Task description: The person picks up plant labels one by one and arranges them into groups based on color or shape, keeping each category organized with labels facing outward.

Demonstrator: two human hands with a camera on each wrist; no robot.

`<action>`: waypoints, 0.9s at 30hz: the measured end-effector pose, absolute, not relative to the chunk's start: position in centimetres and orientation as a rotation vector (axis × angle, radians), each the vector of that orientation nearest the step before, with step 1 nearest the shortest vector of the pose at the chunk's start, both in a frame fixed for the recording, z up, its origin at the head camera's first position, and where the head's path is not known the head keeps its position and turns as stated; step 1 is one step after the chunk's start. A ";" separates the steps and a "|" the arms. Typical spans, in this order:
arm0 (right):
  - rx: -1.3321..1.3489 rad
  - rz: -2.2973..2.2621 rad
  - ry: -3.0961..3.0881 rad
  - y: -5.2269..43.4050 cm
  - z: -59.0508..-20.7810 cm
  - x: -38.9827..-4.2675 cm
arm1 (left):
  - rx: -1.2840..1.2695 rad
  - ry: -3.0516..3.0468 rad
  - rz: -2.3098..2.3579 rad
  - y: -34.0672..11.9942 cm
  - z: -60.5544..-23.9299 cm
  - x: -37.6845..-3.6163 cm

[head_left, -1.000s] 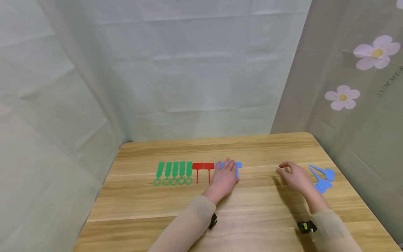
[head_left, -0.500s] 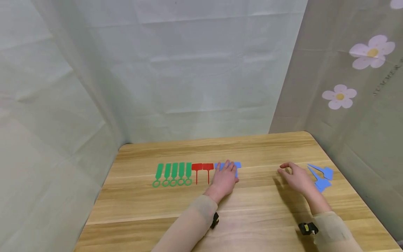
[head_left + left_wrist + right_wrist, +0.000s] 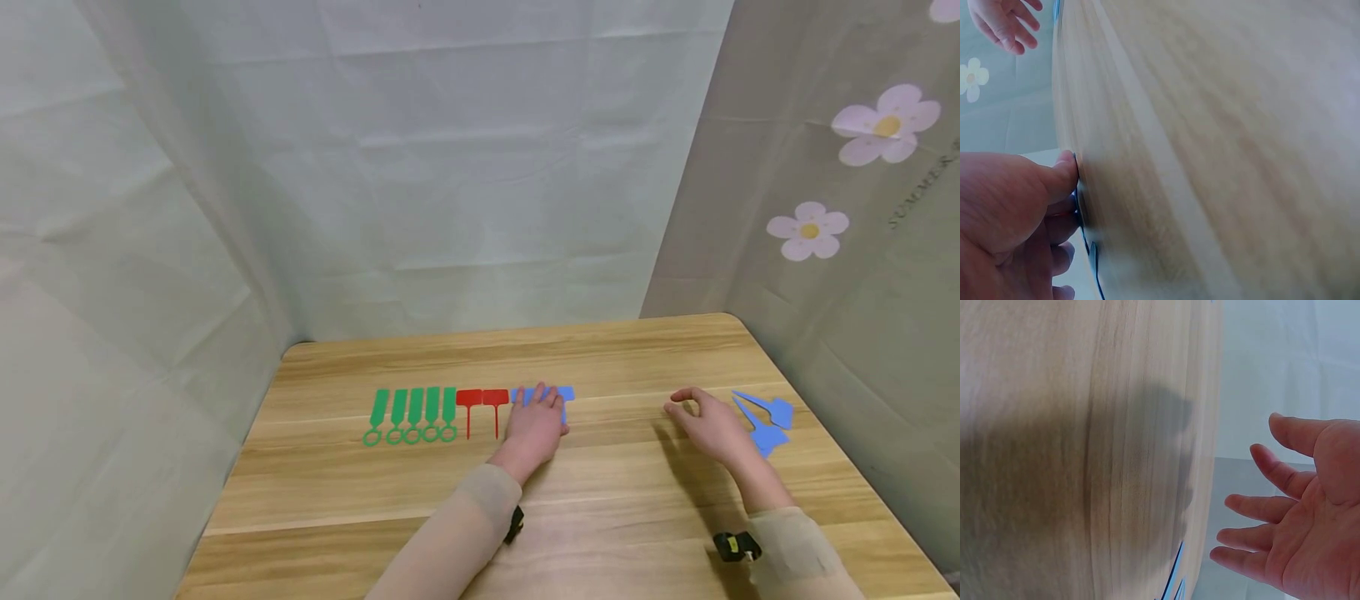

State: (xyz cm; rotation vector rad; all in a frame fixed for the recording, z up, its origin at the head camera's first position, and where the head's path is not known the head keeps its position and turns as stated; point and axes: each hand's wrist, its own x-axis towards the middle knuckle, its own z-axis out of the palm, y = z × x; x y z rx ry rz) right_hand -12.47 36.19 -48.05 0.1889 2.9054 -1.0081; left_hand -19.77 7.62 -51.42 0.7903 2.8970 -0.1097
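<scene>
On the wooden table [image 3: 600, 500] lies a row of flat plastic tags: several green loop tags [image 3: 412, 414], two red T-shaped tags [image 3: 482, 403], then blue T-shaped tags [image 3: 567, 393]. My left hand [image 3: 536, 425] lies flat on the blue tags in the row, fingers straight, pressing them to the table; its thumb [image 3: 1054, 181] shows in the left wrist view. My right hand [image 3: 708, 427] hovers with loosely curled fingers and holds nothing, just left of a small pile of blue tags [image 3: 765, 421]. Its empty palm [image 3: 1310, 537] shows in the right wrist view.
Pale cloth walls close in the table at the back and left. A flowered curtain [image 3: 840, 208] hangs at the right, close to the table's right edge. Bare wood stretches between the two hands and along the front.
Both hands stay nearly where they were. The right hand has drifted very slightly to the right toward the blue pile.
</scene>
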 end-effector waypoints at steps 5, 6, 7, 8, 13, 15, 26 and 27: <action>0.178 -0.999 2.914 36.4 -48.1 -12.3 | 0.777 2.913 -0.092 7.5 -51.4 -19.6; 0.177 -0.997 2.919 36.4 -48.1 -12.3 | 0.774 2.911 -0.090 7.5 -51.3 -19.6; 0.176 -0.993 2.927 36.5 -48.2 -12.3 | 0.774 2.911 -0.088 7.5 -51.3 -19.6; 0.176 -0.987 2.933 36.5 -48.2 -12.3 | 0.774 2.911 -0.086 7.5 -51.3 -19.6; 0.194 -0.981 2.939 36.8 -48.0 -12.1 | 0.771 2.906 -0.069 7.5 -51.3 -19.6; 0.207 -0.979 2.931 37.0 -47.9 -11.9 | 0.769 2.903 -0.064 7.5 -51.3 -19.6; 0.218 -0.948 2.941 38.1 -48.2 -11.3 | 0.775 2.899 -0.085 7.6 -51.3 -19.7; 0.227 -0.949 2.938 38.4 -48.2 -11.2 | 0.775 2.898 -0.087 7.6 -51.3 -19.7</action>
